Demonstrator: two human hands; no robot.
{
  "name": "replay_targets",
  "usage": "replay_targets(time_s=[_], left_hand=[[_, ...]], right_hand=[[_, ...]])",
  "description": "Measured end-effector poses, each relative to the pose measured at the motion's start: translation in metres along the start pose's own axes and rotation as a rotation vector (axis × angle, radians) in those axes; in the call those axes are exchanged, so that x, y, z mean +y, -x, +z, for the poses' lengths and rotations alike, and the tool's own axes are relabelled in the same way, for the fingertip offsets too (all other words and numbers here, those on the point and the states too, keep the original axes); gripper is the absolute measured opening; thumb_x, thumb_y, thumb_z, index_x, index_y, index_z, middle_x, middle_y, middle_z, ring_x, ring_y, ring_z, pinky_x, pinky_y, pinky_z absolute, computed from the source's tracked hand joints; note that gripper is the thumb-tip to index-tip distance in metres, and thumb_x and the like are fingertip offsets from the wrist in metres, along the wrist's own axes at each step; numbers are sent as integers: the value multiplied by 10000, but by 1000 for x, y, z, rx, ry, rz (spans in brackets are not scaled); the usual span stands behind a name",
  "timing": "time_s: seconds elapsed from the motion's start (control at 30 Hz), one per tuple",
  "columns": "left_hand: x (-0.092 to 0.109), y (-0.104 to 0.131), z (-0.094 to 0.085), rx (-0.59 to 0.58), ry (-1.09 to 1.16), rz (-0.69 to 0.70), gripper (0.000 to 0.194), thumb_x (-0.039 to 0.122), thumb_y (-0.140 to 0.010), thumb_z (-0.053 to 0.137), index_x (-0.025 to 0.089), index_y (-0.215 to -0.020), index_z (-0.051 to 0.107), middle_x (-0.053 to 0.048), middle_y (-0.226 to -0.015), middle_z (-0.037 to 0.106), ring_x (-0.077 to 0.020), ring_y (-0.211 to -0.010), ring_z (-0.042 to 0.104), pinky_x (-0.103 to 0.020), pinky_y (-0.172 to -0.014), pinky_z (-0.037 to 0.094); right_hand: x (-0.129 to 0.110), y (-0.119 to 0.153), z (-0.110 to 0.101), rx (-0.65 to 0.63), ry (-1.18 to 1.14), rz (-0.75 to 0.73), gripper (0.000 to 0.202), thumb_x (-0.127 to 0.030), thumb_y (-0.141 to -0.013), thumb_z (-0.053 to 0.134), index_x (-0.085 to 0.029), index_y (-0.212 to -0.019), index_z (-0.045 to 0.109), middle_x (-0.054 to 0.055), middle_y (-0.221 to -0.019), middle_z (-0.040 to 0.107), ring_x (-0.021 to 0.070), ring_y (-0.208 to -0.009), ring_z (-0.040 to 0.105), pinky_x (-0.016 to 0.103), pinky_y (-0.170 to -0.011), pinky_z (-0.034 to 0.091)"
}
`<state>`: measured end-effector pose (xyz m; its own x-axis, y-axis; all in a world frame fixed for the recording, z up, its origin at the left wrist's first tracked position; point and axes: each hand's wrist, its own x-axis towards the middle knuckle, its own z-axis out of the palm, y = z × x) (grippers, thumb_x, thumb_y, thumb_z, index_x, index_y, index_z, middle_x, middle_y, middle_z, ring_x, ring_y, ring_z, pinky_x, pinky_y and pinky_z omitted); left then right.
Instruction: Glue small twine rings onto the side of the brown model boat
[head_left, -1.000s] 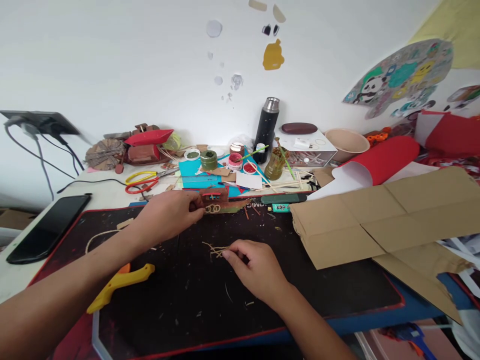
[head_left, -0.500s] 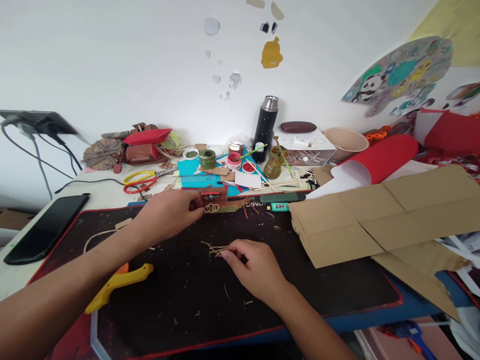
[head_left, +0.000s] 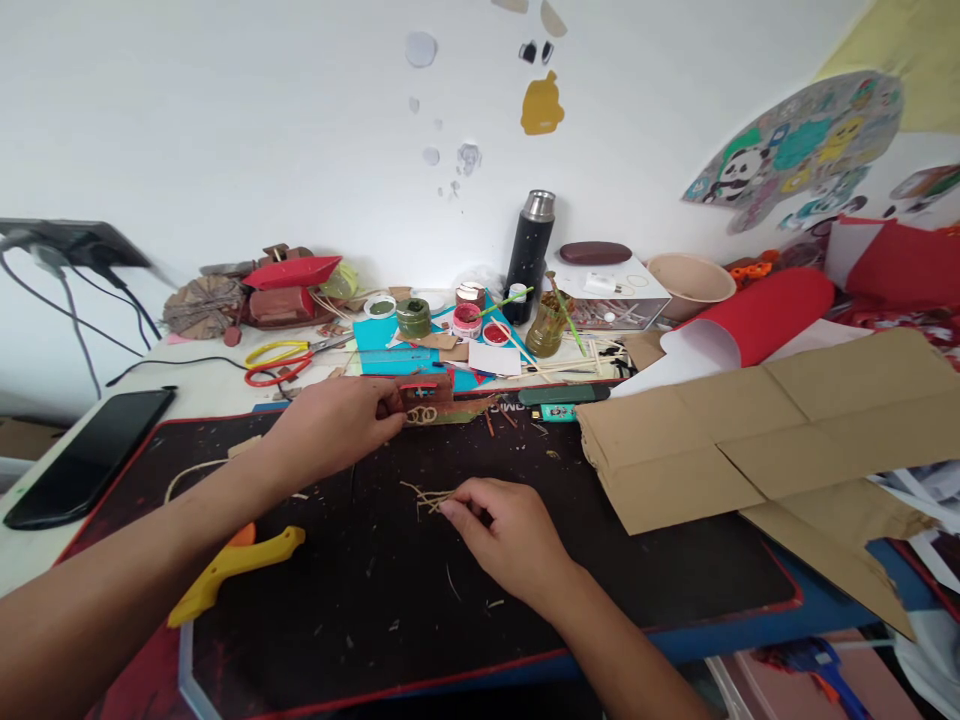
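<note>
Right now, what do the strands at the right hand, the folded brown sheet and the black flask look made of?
Strands: perhaps twine or plant fibre, matte; thin, tan and kinked, too small to be sure.
Folded brown sheet: likely cardboard, matte; plain brown with creases and a ragged left edge.
Black flask: probably metal, perhaps painted; its cap is silvery and shiny.

Rough, fibrous strands (head_left: pixel 435 497), matt cardboard (head_left: pixel 675 460)
</note>
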<state>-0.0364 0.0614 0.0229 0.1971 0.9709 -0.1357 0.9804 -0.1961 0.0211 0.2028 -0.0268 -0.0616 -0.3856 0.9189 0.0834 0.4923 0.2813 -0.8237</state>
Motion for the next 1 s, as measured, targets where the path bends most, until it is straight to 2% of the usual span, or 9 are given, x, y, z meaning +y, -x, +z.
replay_targets(time_s=[0.17, 0.43, 0.77, 1.0], left_hand=[[2, -1, -2, -35, 13, -3, 298, 459, -940, 534, 296, -940, 783, -78, -879, 835, -347, -853, 777, -371, -656, 445], [2, -3, -5, -71, 10, -7, 374, 494, -932, 484, 292, -1032, 782, -94, -896, 827, -360, -851, 758, -376, -639, 379], [4, -3, -6, -63, -35, -7, 335, 478, -963, 509, 291, -1018, 781, -85, -915, 840, -348, -872, 773, -361, -634, 394], [6, -3, -9, -98, -31, -20, 440, 499, -957, 473, 293, -1181, 791, -100, -912, 834, -364, -841, 759, -372, -651, 414]], right_hand=[[-1, 0, -1, -5, 5, -4, 236, -350, -1080, 687, -236, -904, 796, 10, -806, 787, 173, -689, 674, 285, -666, 420], [-1, 0, -1, -6, -3, -8, 205, -323, -1071, 705, -232, -912, 798, 6, -807, 781, 170, -688, 672, 280, -670, 412], [0, 0, -1, 2, -17, -19, 200, -310, -1068, 715, -221, -909, 796, 9, -818, 783, 171, -720, 685, 277, -689, 421], [-1, 0, -1, -15, -21, -4, 203, -314, -1069, 708, -225, -905, 789, 12, -815, 783, 173, -710, 680, 277, -687, 416]])
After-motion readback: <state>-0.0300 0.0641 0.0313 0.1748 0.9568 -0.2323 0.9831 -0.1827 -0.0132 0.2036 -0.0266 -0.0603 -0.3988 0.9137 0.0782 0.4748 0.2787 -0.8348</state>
